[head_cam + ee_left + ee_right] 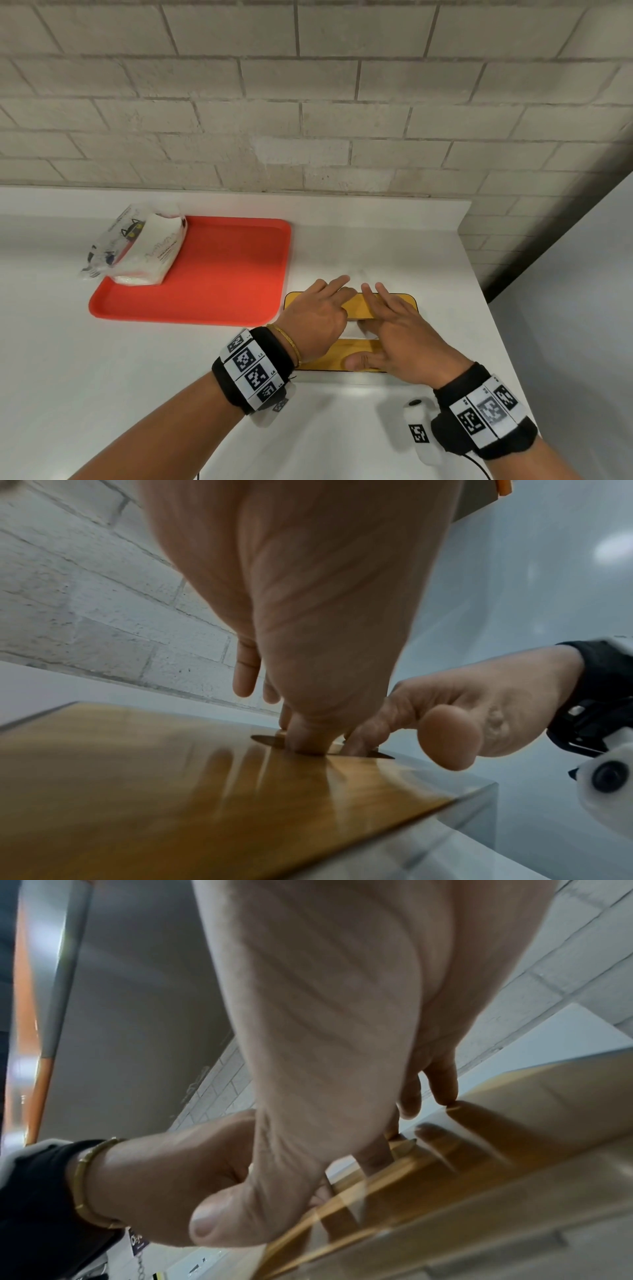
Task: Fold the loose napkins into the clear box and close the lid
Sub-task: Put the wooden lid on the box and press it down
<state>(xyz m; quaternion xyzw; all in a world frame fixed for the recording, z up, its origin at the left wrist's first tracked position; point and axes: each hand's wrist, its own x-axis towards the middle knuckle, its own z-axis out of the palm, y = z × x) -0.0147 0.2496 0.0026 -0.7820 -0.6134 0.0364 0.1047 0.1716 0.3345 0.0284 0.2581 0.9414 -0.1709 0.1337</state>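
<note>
Near the counter's (102,394) front right corner stands the clear box (479,813), its wooden lid (356,358) on top with a slot across the middle. The left hand (318,322) and right hand (397,334) lie side by side on the lid, fingers loosely spread, several fingertips (304,739) dipping into the slot; no napkin shows there. Farther left, a red tray (222,267) carries an opened napkin pack (144,250) at its far left corner, before the brick wall (308,102).

Left hand (320,317) and right hand (394,329) side by side, lower centre-right of frame, fingers extended, pressing flat downward.
</note>
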